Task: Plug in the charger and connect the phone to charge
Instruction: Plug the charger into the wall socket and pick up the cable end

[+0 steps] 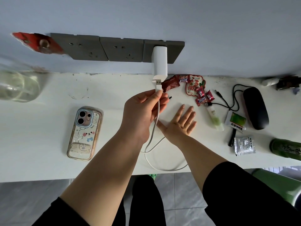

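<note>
A white charger block (160,61) sits plugged into the rightmost grey wall socket (175,52). My left hand (143,111) pinches the white USB plug (158,85) of the charging cable just below the block's port, not inserted. The white cable (153,154) hangs from that hand and loops on the white table (48,128). My right hand (180,123) rests flat and open on the table, palm up, to the right of the cable. The phone (83,133) lies face down in a clear cartoon case at the left, apart from both hands.
Two free grey sockets (104,49) sit left of the charger. Red candy wrappers (193,88), a black glasses case (255,108), a black cable (231,101), small packets (244,145) and a green bottle (286,149) crowd the right. A glass jar (17,85) stands far left.
</note>
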Motion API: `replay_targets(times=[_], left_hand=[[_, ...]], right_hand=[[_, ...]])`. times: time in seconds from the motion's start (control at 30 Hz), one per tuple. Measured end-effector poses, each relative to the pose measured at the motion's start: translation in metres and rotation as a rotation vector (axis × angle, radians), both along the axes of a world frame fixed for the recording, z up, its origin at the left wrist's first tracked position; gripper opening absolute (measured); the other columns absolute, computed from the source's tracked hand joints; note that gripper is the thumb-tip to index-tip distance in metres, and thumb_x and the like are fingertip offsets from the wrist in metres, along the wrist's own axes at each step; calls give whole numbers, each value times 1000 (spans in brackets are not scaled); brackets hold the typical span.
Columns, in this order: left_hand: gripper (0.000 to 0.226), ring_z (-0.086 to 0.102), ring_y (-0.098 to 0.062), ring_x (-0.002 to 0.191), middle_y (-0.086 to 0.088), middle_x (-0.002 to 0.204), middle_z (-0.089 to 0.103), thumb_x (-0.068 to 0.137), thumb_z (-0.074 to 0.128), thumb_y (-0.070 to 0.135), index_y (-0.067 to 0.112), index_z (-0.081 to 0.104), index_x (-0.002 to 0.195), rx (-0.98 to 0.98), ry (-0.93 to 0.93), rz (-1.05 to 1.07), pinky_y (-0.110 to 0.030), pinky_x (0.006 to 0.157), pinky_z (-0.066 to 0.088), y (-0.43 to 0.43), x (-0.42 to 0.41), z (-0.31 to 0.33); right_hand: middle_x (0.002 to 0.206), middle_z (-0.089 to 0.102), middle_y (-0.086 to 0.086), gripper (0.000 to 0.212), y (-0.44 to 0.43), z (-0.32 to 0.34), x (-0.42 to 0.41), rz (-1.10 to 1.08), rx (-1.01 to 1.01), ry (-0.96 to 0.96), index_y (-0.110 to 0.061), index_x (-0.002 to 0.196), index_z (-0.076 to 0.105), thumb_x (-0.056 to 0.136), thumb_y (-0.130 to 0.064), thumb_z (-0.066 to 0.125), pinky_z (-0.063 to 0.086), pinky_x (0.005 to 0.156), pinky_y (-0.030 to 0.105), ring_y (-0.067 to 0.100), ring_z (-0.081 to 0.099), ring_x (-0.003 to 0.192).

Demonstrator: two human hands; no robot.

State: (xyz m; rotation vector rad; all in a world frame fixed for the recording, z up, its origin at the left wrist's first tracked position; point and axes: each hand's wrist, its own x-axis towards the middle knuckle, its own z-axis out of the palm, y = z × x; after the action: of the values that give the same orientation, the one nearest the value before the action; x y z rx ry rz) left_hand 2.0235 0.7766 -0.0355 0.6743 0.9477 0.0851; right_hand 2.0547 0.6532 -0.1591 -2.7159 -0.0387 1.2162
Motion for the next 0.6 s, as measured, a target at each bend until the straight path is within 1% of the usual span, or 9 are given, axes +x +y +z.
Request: replay_targets(times=[0.1, 0.23, 0.3, 0.43, 0.6], left_hand=[[7, 73, -14, 69, -4, 71, 75, 87, 63, 7, 4, 70, 86, 1, 0, 7, -24, 73, 60, 2, 1, -2], [7, 73, -15, 71, -4, 73, 75, 87, 64, 8, 5, 70, 86, 14, -12, 2, -23, 70, 59, 4, 3, -4], [7, 74, -15, 72, -4, 74, 76, 87, 64, 9, 5, 70, 85, 6, -9, -4, -23, 69, 60, 4, 4, -3], [11, 75, -14, 72, -3, 72, 77, 87, 65, 14, 7, 70, 81, 11, 19, -54, -23, 69, 60, 4, 3, -3], [12, 75, -15, 70, -4, 70, 77, 87, 64, 11, 7, 71, 78, 25, 2, -35, -22, 65, 59, 3, 5, -1]], right_hand=[[133, -56, 0, 124, -1, -1, 0, 3, 2, -8, -23, 137, -40, 64, -88, 36, -24, 110, 48, 22, -47, 128], [131, -57, 1, 121, 0, -1, 0, 5, 9, -20, -27, 128, -46, 63, -89, 35, -26, 108, 47, 21, -50, 124], [131, -57, 1, 120, 0, -1, 0, 5, 12, -20, -27, 126, -47, 63, -89, 35, -26, 108, 47, 21, -50, 123], [140, -52, 3, 124, -3, -2, -1, -3, 10, -15, -24, 135, -41, 62, -89, 35, -26, 108, 47, 20, -49, 125], [133, -55, 0, 124, -1, -2, -1, 3, 16, -18, -23, 137, -40, 63, -89, 35, -25, 108, 48, 21, -49, 125]])
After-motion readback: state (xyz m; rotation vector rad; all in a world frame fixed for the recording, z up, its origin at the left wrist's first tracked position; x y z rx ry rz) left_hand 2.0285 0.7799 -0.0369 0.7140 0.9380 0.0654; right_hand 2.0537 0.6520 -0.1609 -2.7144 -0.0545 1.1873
